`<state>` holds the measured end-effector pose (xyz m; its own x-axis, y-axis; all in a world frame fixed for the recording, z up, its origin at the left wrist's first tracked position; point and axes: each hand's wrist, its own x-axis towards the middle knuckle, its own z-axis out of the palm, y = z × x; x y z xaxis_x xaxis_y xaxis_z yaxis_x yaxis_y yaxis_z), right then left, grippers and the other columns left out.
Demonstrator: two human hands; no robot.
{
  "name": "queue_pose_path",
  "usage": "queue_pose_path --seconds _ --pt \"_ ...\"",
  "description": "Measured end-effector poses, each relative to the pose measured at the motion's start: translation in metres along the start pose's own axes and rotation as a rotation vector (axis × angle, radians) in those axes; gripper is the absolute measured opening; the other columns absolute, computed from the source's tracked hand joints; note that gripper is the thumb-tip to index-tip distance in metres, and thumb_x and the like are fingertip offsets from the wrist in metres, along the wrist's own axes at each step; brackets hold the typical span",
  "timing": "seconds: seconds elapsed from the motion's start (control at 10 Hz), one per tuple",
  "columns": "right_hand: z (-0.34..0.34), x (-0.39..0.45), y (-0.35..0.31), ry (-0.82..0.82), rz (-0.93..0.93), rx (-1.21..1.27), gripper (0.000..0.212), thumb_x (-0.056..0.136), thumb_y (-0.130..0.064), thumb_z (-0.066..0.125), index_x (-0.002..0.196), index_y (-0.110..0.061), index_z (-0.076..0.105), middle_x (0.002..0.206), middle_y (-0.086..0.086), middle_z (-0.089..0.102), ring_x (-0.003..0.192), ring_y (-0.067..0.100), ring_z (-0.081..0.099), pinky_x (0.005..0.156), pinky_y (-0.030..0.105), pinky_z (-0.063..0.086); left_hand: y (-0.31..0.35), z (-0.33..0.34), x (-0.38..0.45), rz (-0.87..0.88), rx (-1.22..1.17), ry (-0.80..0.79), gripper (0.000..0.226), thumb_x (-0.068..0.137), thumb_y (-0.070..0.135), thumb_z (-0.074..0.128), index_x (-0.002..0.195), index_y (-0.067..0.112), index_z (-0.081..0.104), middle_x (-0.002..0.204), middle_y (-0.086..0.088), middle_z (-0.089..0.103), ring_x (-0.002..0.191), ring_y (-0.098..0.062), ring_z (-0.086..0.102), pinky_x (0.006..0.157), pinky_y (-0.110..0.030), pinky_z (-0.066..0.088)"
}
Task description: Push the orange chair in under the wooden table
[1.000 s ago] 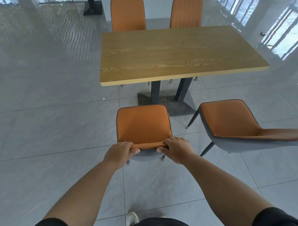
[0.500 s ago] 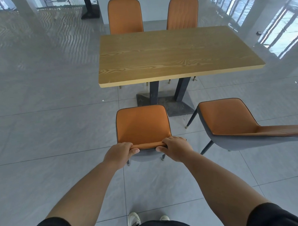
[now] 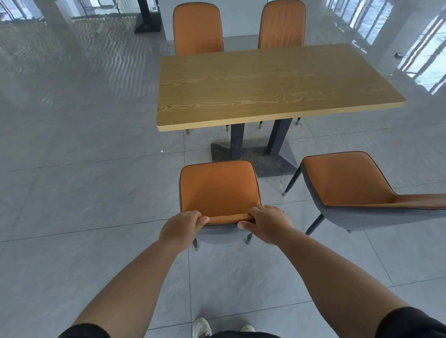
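Note:
An orange chair (image 3: pixel 218 186) with a grey shell stands on the tiled floor in front of me, its seat facing the wooden table (image 3: pixel 269 83). The front of the seat stops short of the table's near edge, over the dark table base (image 3: pixel 251 155). My left hand (image 3: pixel 181 227) grips the left end of the backrest's top edge. My right hand (image 3: pixel 267 224) grips the right end of the same edge. Both arms are stretched out forward.
A second orange chair (image 3: pixel 349 189) stands pulled out to the right, close beside the one I hold. Two more orange chairs (image 3: pixel 198 28) (image 3: pixel 281 25) are tucked in at the table's far side. Grey floor tiles spread to the left; my white shoes (image 3: pixel 201 330) show below.
The chair and my hands have edged slightly forward toward the table, and my view has shifted a little with them. My grip on the backrest is unchanged.

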<state>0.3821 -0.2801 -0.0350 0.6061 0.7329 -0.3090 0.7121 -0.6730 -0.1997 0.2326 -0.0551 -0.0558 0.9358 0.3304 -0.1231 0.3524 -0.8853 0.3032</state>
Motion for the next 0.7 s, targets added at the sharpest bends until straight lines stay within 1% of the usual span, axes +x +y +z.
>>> queue_pose_path --seconds 0.1,0.2,0.3,0.4,0.5,0.6,0.7 --pt "0.0 -0.005 0.003 0.029 -0.022 0.02 0.064 0.085 -0.076 0.025 0.115 -0.028 0.054 0.117 -0.005 0.058 0.116 0.021 0.049 0.099 0.039 0.037 0.002 0.007 -0.008 0.01 0.022 0.026 0.057 0.089 0.07 0.01 0.076 0.029 0.047 0.069 0.01 0.053 0.061 -0.008 0.051 0.051 -0.029 0.044" --pt "0.002 -0.017 0.01 0.097 -0.056 0.006 0.072 0.087 -0.073 0.026 0.136 -0.024 0.045 0.143 -0.003 0.046 0.136 0.021 0.032 0.113 0.041 0.02 0.007 0.012 -0.017 0.0 0.074 -0.002 0.063 0.091 0.069 0.017 0.112 0.024 0.056 0.11 0.005 0.063 0.102 -0.02 0.058 0.082 -0.031 0.049" --pt "0.005 -0.03 0.013 0.145 -0.073 0.006 0.073 0.09 -0.07 0.028 0.144 -0.021 0.035 0.152 -0.001 0.035 0.143 0.021 0.019 0.116 0.04 0.01 0.017 0.013 -0.029 -0.053 0.183 -0.033 0.076 0.092 0.067 0.018 0.143 0.014 0.036 0.149 -0.006 0.04 0.137 -0.026 0.034 0.112 -0.041 0.029" --pt "0.002 -0.043 0.012 0.177 -0.096 -0.021 0.075 0.091 -0.068 0.028 0.148 -0.019 0.026 0.157 0.002 0.026 0.146 0.023 0.011 0.117 0.04 0.005 0.03 0.006 -0.043 -0.073 0.23 -0.017 0.081 0.09 0.068 0.012 0.149 0.013 0.021 0.157 -0.007 0.024 0.145 -0.024 0.016 0.117 -0.043 0.014" --pt "-0.005 -0.052 0.007 0.216 -0.109 -0.032 0.076 0.092 -0.066 0.029 0.15 -0.017 0.02 0.159 0.004 0.019 0.147 0.024 0.004 0.117 0.039 0.0 0.04 -0.005 -0.051 -0.068 0.25 0.043 0.081 0.09 0.066 0.008 0.151 0.013 0.014 0.159 -0.007 0.017 0.146 -0.023 0.007 0.117 -0.043 0.006" --pt "-0.015 -0.062 -0.003 0.265 -0.111 -0.043 0.077 0.092 -0.065 0.032 0.15 -0.017 0.019 0.159 0.005 0.02 0.147 0.025 0.005 0.116 0.04 0.0 0.05 -0.019 -0.06 -0.047 0.28 0.072 0.08 0.091 0.064 0.009 0.15 0.011 0.015 0.159 -0.009 0.018 0.146 -0.025 0.009 0.117 -0.043 0.005" --pt "-0.022 -0.066 -0.009 0.295 -0.112 -0.054 0.076 0.092 -0.065 0.033 0.149 -0.017 0.021 0.159 0.005 0.02 0.147 0.026 0.006 0.116 0.041 0.002 0.052 -0.031 -0.062 -0.034 0.299 0.101 0.078 0.093 0.063 0.012 0.15 0.01 0.017 0.158 -0.01 0.021 0.146 -0.025 0.011 0.117 -0.043 0.008"
